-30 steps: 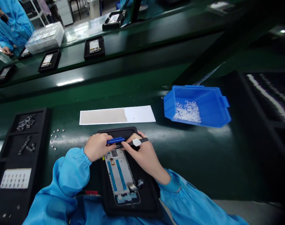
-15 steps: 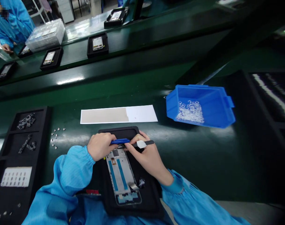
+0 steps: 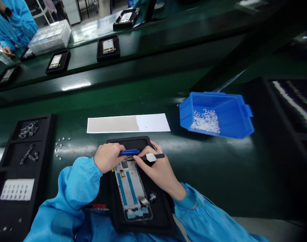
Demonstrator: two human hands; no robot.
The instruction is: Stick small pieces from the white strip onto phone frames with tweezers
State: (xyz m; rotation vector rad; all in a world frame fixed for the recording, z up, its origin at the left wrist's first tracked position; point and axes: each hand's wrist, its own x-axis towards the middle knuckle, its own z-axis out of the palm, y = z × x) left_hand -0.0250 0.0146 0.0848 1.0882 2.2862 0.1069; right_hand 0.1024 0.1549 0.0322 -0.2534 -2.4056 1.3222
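Phone frame (image 3: 131, 191) lies top end between left hand (image 3: 108, 157) and right hand (image 3: 160, 170).

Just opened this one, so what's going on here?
A person in blue sleeves is working with both hands over an opened phone lying in a black tray. The left hand holds what looks like a blue pen; the right hand holds a slim dark tool. Both meet near the phone's far end, where the fingers hide the detail. Farther off lie a pale card and, to its right, a blue bin of small white pieces.
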